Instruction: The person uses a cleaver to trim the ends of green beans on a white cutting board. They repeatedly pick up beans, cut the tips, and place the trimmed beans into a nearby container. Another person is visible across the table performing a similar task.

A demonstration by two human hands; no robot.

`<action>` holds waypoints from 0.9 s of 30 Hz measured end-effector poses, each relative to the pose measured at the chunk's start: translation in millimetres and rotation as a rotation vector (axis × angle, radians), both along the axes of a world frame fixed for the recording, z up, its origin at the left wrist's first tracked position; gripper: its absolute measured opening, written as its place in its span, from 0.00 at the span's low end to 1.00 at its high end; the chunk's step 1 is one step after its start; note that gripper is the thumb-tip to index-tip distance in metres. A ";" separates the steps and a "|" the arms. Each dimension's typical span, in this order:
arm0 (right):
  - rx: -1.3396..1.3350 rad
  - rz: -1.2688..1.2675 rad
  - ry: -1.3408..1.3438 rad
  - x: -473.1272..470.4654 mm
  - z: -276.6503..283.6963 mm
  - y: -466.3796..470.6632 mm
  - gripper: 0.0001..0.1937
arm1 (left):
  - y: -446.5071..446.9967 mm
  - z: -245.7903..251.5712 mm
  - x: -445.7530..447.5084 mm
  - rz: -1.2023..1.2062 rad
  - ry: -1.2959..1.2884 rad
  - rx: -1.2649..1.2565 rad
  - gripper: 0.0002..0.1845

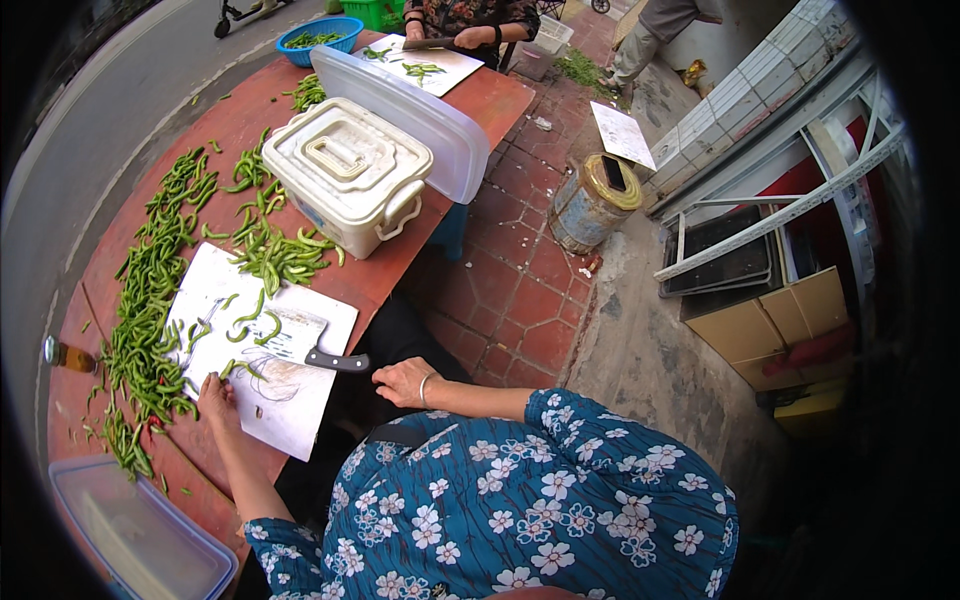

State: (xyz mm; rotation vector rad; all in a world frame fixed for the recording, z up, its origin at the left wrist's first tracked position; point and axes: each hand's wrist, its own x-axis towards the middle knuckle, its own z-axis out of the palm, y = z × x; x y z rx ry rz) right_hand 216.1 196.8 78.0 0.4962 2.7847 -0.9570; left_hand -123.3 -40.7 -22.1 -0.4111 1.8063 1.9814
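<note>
Bent over the near left edge of a white board (285,427), my left hand (217,401) pinches a small green chili pepper (227,370) at its fingertips. My right hand (405,381) is off the board with nothing in it, its fingers loosely curled near the black handle of a cleaver (337,361). The cleaver lies flat on the board, and its wide blade points left. Several loose peppers (238,334) lie beside and on the blade. A long heap of green peppers (154,277) borders the board's far left side; another pile (277,255) overlaps its top edge.
A lidded cream plastic box (349,169) stands on the red table (247,105) beside a clear lid (405,120). A glass jar (69,355) lies at the left rim, near a plastic container (142,532). Across the table, another person's hands (474,37) hold a cleaver (427,44).
</note>
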 end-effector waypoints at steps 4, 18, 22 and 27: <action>0.018 -0.001 -0.019 0.0 0.0 0.5 0.14 | 11.9 20.9 -11.9 -0.130 0.023 0.050 0.10; -0.013 -0.022 0.008 -1.8 4.3 -0.4 0.14 | 103.0 96.7 23.3 -0.431 0.086 0.211 0.10; 0.015 -0.042 0.090 -1.1 1.5 -3.0 0.12 | 110.7 109.7 47.6 -0.494 0.028 0.307 0.09; 0.031 -0.022 0.042 -1.5 2.1 -1.5 0.12 | 111.7 135.2 70.2 -0.438 -0.014 0.317 0.10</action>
